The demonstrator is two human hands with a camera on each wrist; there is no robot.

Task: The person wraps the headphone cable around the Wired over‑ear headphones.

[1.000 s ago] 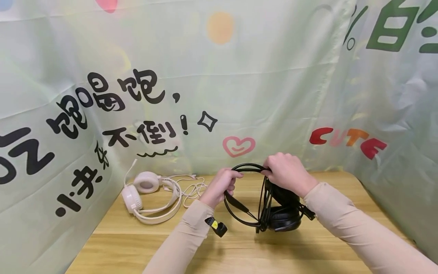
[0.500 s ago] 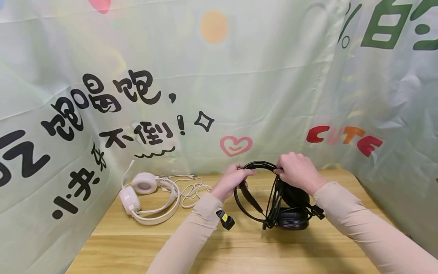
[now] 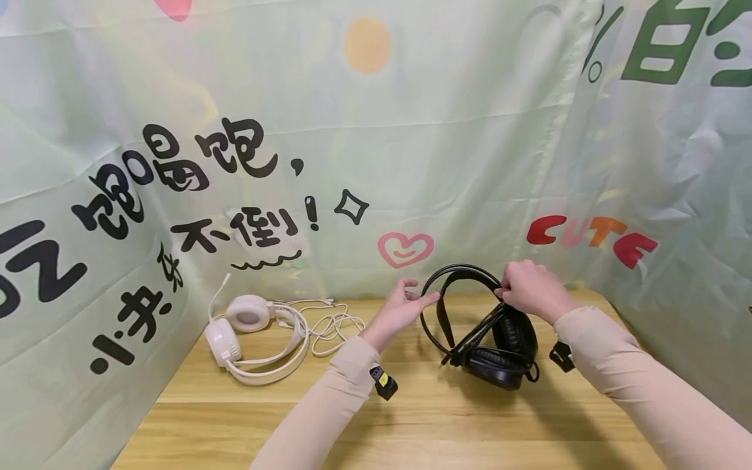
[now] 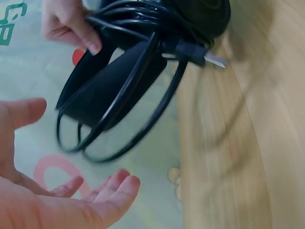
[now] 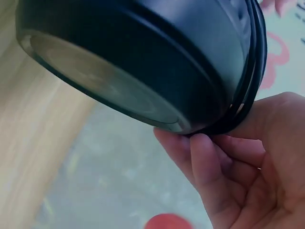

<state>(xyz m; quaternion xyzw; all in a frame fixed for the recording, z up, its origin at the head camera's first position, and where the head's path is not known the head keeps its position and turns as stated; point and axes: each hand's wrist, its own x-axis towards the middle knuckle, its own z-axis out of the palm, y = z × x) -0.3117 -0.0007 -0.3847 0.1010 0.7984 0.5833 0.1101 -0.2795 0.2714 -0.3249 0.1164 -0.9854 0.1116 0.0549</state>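
Black over-ear headphones (image 3: 496, 365) are held up above the wooden table, tilted, with their cable wound round them. My right hand (image 3: 533, 288) grips them at the band beside one ear cup; in the right wrist view its curled fingers (image 5: 207, 157) press right under the cup. Just left of the headband, my left hand (image 3: 399, 310) has its fingers spread and holds nothing. The left wrist view shows a gap between that hand's fingers (image 4: 119, 191) and the band. A metal plug (image 4: 214, 60) sticks out from the wound cable there.
White headphones (image 3: 270, 375) with a thin microphone boom lie at the table's left, their white cable (image 3: 335, 326) loosely coiled beside them. Printed fabric (image 3: 458, 163) walls the back and sides of the table (image 3: 282, 431). A small black device (image 3: 384, 384) sits at each wrist.
The left hand has let go of the headband and its fingers have opened. The black headphones have moved right and tilted, carried by the right hand.
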